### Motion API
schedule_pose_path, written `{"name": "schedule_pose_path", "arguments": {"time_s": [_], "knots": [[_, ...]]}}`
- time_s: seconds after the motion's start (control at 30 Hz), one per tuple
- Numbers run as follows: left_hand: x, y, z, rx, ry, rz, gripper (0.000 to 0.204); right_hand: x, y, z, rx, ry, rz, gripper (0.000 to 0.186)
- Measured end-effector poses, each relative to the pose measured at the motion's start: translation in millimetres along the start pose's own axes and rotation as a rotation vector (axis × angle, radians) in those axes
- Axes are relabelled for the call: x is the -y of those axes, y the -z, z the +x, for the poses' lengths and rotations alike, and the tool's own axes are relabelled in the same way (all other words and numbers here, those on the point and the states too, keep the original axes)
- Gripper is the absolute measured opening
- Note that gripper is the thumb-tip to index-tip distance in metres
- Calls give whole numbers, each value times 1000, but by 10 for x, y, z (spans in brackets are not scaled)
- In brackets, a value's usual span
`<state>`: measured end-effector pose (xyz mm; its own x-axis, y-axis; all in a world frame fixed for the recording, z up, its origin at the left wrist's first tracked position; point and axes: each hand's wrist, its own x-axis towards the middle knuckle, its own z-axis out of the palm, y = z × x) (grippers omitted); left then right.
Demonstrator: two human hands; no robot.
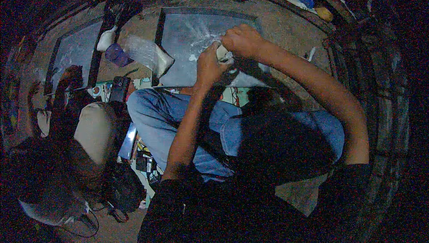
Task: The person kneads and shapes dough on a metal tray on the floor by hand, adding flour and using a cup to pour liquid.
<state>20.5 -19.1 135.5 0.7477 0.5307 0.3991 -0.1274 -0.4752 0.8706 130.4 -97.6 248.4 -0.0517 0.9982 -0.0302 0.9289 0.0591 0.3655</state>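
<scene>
head view: a pale piece (221, 53) is held above the right part of a grey board (181, 28), amid white powder streaks (203, 42).
left hand (209, 67): curled around the near left side of the pale piece, fingers closed on it.
right hand (241, 41): fingers bent in a loose fist at the far upper side of the pale piece; whether they grip or merely touch it, i cannot tell.
long axis: seems to slope from upper left, away from the body, to lower right, nearer the lap; the hands hide much of it.
pointing: which end is the front, i cannot tell.
left of the board: a clear plastic bag (164, 60) overlaps its edge, with a purple container (117, 55) beside the bag and a white bundle (106, 40) near that.
far left: a co-worker's hand (71, 77) by a second grey board (73, 50).
</scene>
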Motion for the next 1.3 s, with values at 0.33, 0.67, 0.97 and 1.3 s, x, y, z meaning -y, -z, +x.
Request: {"name": "schedule_pose_path", "arguments": {"time_s": [0.33, 0.67, 0.97, 1.3], "knots": [[120, -28, -43, 11, 178, 138, 22, 50, -70, 84, -152, 18, -41, 23], [247, -84, 48, 129, 135, -44, 31, -107, -37, 156, 119, -143, 88, 13], [589, -151, -51, 146, 249, -211, 26, -296, -310, -4, 26, -222, 115, 15], [419, -202, -37, 342, 413, -149, 41, -559, -572, -95, 86, -267, 175, 12]]}}
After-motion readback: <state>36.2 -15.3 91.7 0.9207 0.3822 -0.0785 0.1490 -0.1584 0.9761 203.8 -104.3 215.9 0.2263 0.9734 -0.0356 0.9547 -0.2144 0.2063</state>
